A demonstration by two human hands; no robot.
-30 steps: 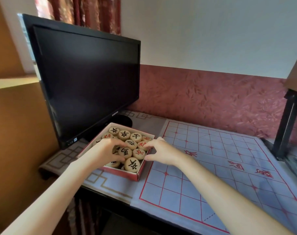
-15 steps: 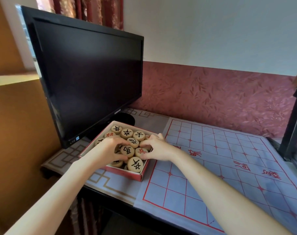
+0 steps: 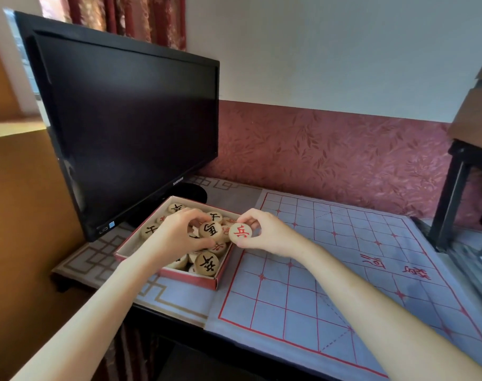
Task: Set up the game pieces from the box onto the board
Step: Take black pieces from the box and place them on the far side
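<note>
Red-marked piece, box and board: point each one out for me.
red-marked piece (image 3: 240, 234), head view, on its lettered face.
box (image 3: 190, 277), head view, on its near red wall.
board (image 3: 344, 224), head view, on a bare grid square.

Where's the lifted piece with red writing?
Centre of the head view: the right hand pinches the red-marked piece over the right rim of the box, beside the board.

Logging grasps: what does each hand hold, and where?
Right hand pinches red-marked piece by its rim; left hand seems to grip black-marked piece at its edge.
</note>
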